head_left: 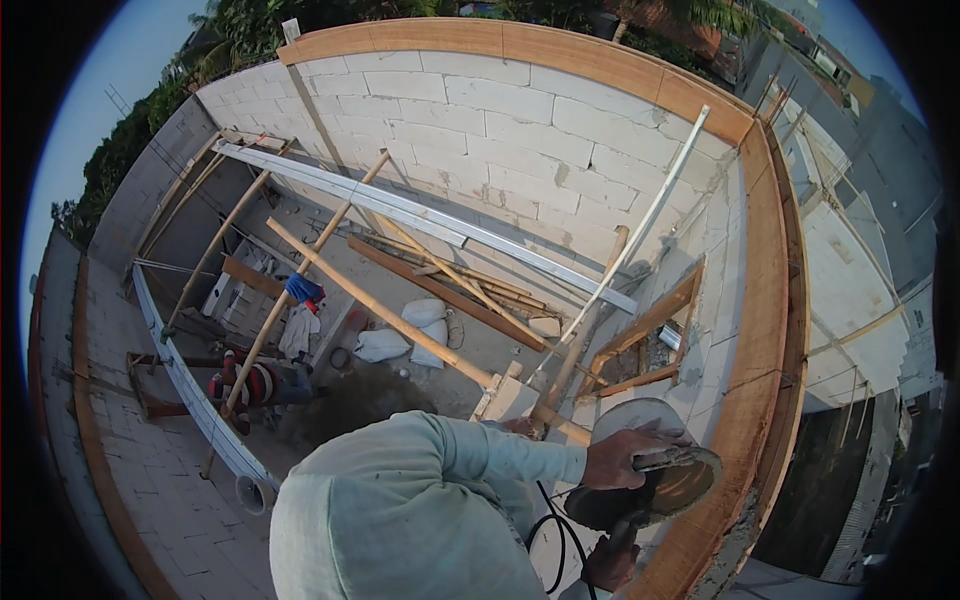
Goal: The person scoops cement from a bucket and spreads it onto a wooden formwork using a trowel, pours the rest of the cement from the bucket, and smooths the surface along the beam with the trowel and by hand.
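My left arm, in a pale green sleeve, reaches across to the right. My left hand (628,457) is closed on the mortar-crusted rim of a tilted dark bucket (597,508). Below it, my right hand (610,562) wraps round the dark handle of a tool (626,530) that reaches to the bucket's mouth. The tool's working end is hidden, so its kind does not show. Behind the bucket a round grey surface (636,414) shows in part. The wooden formwork board (768,400) along the wall top lies just right of the bucket.
Bamboo poles (380,312) and long metal channels (400,207) span the space below. A pale upright bar (640,235) leans ahead. Black cable (548,545) loops beside my right hand. Down on the floor, a person (262,385) in red stripes is near white sacks (405,335).
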Demonstrator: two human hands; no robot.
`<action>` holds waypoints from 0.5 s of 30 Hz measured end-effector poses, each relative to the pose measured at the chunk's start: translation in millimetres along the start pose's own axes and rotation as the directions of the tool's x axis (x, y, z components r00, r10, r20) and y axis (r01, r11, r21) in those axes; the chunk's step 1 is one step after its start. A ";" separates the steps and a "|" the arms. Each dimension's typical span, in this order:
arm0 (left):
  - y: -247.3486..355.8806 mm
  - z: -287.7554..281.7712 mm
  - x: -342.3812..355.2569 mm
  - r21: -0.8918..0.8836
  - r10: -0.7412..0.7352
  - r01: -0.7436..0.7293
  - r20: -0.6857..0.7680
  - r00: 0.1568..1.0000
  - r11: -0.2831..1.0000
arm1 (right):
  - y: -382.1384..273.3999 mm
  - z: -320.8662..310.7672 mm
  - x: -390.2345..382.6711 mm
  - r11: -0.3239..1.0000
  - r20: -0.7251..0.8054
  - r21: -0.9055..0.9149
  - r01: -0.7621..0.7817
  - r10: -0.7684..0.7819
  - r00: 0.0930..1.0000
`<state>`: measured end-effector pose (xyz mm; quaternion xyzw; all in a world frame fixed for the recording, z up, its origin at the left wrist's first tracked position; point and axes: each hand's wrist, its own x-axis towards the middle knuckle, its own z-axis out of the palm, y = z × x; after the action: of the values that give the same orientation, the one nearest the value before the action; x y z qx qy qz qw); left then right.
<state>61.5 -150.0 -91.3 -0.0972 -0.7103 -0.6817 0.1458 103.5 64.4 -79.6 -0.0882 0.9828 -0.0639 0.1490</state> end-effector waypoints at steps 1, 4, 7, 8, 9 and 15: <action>-2.3 1.3 -1.2 0.000 0.000 0.000 0.000 1.000 1.000 | 1.5 1.6 -0.4 1.000 -0.006 0.010 0.001 -0.001 1.000; -7.5 3.2 -3.8 0.049 0.014 -0.013 -0.008 1.000 0.999 | 6.8 7.3 -0.1 1.000 -0.054 0.001 -0.026 0.026 0.998; -6.5 7.5 -3.6 0.017 -0.023 0.023 0.023 0.999 1.000 | 19.8 16.1 0.3 1.000 -0.084 0.026 0.014 -0.012 0.996; 0.7 4.9 -4.3 0.013 -0.019 0.019 0.006 1.000 1.000 | 17.9 13.7 -0.7 1.000 -0.087 0.022 0.010 -0.008 0.996; 4.4 4.0 -4.4 0.009 -0.015 0.015 -0.011 1.000 1.000 | 14.3 10.4 -2.1 0.999 -0.076 0.032 0.033 -0.031 0.997; 5.5 5.7 -5.7 0.044 0.029 -0.028 -0.022 0.999 0.999 | 27.3 20.0 -2.9 0.988 -0.134 0.098 0.118 -0.104 0.986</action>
<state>68.2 -143.7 -88.3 -0.0966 -0.7219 -0.6649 0.1656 108.2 89.6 -101.9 -0.1305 0.9791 -0.1297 0.0863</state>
